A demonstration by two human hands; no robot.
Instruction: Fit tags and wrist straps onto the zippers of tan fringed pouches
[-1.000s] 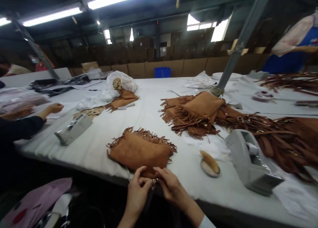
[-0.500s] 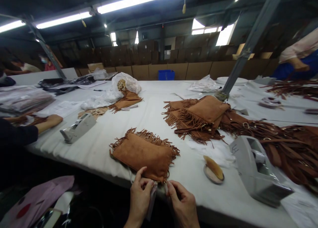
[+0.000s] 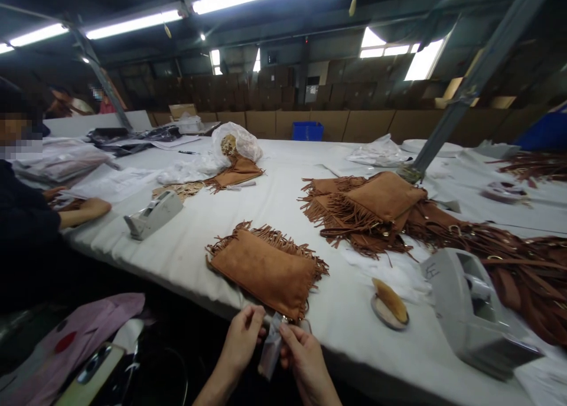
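Right hand (image 3: 305, 350) has moved left, pinching the wrap (image 3: 269, 353) beside the bag (image 3: 266, 270); left hand (image 3: 241, 336) is curled, its hold unclear. Best keep that pinch light.

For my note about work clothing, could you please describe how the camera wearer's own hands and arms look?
The left hand and right hand wear no gloves. No sleeve, watch or bracelet shows on either forearm; small rings cannot be ruled out.
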